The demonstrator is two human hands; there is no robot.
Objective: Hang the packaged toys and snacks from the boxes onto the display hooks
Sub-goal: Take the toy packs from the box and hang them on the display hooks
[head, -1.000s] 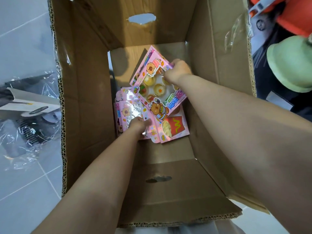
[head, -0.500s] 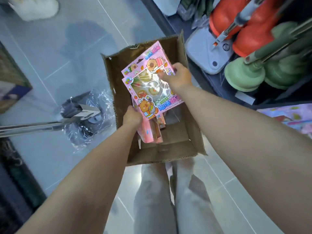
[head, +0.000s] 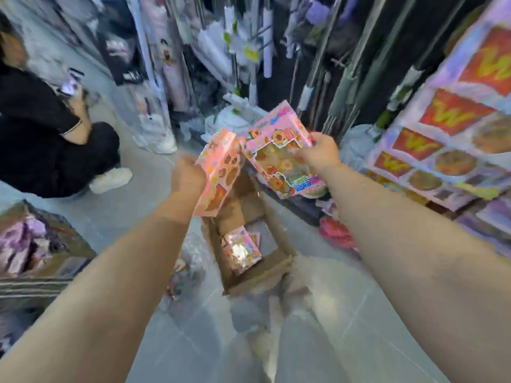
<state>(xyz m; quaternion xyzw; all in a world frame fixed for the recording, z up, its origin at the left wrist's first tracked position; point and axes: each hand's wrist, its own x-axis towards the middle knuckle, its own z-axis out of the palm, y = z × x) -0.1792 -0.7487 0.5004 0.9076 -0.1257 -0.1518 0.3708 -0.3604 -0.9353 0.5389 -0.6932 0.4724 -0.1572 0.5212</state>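
Over a grey tiled floor [head: 345, 313] in a crowded shop aisle, the left hand [head: 186, 176] grips one pink pack [head: 218, 175] and the right hand [head: 318, 153] another pack [head: 279, 158], above a carton [head: 265, 269] beside stocked racks [head: 453, 134].

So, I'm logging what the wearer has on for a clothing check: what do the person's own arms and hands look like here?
Both forearms are bare as far as the frame shows: no sleeves, gloves or watch. The left hand and right hand show no rings or markings, though motion blur could hide small details on the fingers.
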